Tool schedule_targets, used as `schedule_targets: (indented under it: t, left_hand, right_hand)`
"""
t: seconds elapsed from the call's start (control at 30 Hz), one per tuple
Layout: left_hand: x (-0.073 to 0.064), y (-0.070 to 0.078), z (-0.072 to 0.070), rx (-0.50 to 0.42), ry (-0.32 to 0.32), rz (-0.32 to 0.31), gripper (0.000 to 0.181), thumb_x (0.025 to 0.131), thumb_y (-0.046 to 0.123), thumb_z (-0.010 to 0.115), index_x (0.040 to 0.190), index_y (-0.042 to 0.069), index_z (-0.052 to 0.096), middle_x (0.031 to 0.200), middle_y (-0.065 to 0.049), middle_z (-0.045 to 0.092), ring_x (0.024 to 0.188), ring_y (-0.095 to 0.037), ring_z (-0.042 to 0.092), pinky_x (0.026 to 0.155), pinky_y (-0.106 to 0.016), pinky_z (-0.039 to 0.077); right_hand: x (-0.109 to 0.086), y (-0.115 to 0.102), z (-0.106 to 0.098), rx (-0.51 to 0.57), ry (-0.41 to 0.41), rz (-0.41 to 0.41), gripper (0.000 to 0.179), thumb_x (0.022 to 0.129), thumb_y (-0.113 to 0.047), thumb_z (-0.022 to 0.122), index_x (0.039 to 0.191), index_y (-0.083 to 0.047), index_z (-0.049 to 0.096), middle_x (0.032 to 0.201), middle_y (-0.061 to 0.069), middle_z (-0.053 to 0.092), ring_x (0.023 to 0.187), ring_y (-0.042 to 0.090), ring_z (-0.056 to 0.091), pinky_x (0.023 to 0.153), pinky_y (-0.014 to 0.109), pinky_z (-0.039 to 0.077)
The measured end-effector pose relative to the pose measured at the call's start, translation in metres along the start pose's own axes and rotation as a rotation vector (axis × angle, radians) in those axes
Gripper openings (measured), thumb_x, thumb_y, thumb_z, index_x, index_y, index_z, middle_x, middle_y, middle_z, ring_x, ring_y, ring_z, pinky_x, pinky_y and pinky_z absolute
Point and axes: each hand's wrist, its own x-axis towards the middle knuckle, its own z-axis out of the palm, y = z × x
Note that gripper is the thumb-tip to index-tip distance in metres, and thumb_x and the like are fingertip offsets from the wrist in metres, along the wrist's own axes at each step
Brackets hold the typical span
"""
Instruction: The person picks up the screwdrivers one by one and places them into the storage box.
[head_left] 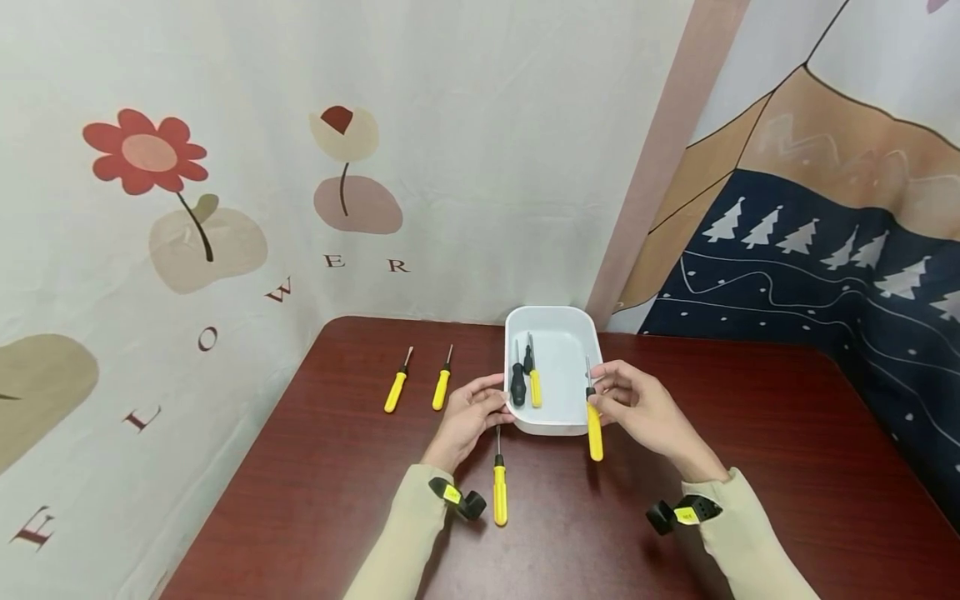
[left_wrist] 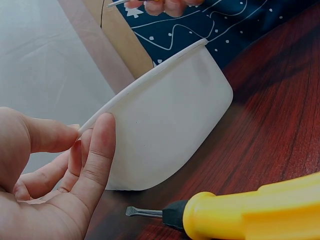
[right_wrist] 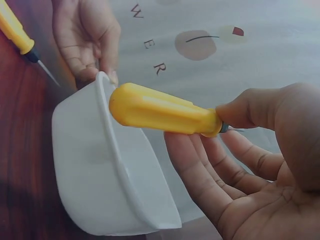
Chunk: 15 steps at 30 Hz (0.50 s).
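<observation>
A white plastic tray [head_left: 558, 417] stands near the table's back edge. My left hand [head_left: 468, 414] pinches its rim at the left front corner, thumb inside and fingers outside in the left wrist view. Between the thumb and fingers of my right hand [head_left: 637, 404] is a yellow-handled screwdriver [head_left: 595, 429], held over the tray's right front side with its tip pointing away. In the tray lie a black-handled screwdriver [head_left: 518, 385] and a yellow-handled one [head_left: 535, 388], with another dark piece [head_left: 528, 360] partly hidden beside it.
A yellow screwdriver [head_left: 500, 492] lies on the table in front of the tray, by my left wrist. Two more, a left one [head_left: 396, 392] and a right one [head_left: 442, 388], lie left of the tray. Printed cloth [head_left: 480, 167] hangs behind the reddish-brown table [head_left: 300, 500].
</observation>
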Motion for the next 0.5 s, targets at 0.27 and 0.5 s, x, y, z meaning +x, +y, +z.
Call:
schedule_targets:
  t: [0.27, 0.5]
  left_hand:
    - [-0.001, 0.001, 0.0, -0.005, -0.001, 0.009, 0.044, 0.098, -0.003, 0.063, 0.141, -0.001, 0.057, 0.097, -0.01, 0.064, 0.078, -0.014, 0.068, 0.074, -0.027, 0.065]
    - [-0.001, 0.001, 0.0, -0.002, -0.001, 0.005, 0.044, 0.097, -0.003, 0.063, 0.141, -0.001, 0.057, 0.095, -0.009, 0.064, 0.077, -0.014, 0.068, 0.074, -0.026, 0.065]
  right_hand:
    - [0.017, -0.012, -0.002, -0.029, 0.035, 0.004, 0.034, 0.096, -0.01, 0.07, 0.128, -0.004, 0.06, 0.109, 0.017, 0.066, 0.085, 0.018, 0.07, 0.076, 0.035, 0.066]
    - [0.027, -0.017, -0.004, -0.011, 0.036, 0.01, 0.037, 0.097, -0.012, 0.069, 0.131, -0.002, 0.058, 0.11, 0.017, 0.064, 0.085, 0.018, 0.07, 0.075, 0.028, 0.066]
